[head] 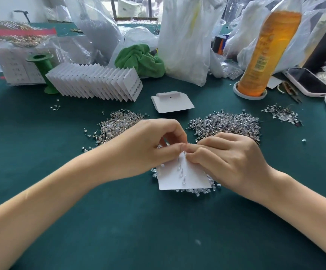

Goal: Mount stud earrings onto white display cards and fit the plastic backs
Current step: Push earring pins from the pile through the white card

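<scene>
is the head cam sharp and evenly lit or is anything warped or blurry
Head view: soft, even daylight with faint shadows under the hands; the white card and both hands, left and right, are fairly sharp; wide-angle distortion tilts the orange bottle; the bags behind look washed out.

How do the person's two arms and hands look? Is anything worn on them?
Both forearms are bare as far as the picture shows, with no sleeves in view. The left hand and right hand wear no gloves; no rings, watch or bracelets are visible.
</scene>
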`<act>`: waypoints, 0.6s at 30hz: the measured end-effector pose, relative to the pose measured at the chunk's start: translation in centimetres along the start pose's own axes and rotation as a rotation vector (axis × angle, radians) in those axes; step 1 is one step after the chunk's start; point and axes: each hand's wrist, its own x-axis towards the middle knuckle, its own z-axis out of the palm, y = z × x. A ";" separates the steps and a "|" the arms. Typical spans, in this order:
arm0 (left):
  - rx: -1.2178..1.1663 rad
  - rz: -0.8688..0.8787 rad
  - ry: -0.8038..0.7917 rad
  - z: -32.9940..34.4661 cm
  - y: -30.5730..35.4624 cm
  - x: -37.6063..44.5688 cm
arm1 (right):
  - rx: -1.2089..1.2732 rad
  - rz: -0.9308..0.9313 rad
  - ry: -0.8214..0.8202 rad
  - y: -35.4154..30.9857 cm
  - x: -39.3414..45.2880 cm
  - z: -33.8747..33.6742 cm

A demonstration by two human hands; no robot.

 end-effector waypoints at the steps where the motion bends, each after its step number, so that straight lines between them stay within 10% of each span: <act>1: -0.003 -0.007 0.003 0.1 0.0 0.0 | 0.004 0.003 -0.006 0.0 0.0 0.0; 18: 0.060 0.018 0.045 0.3 0.2 -0.7 | 0.012 0.060 -0.033 -0.3 -0.2 0.0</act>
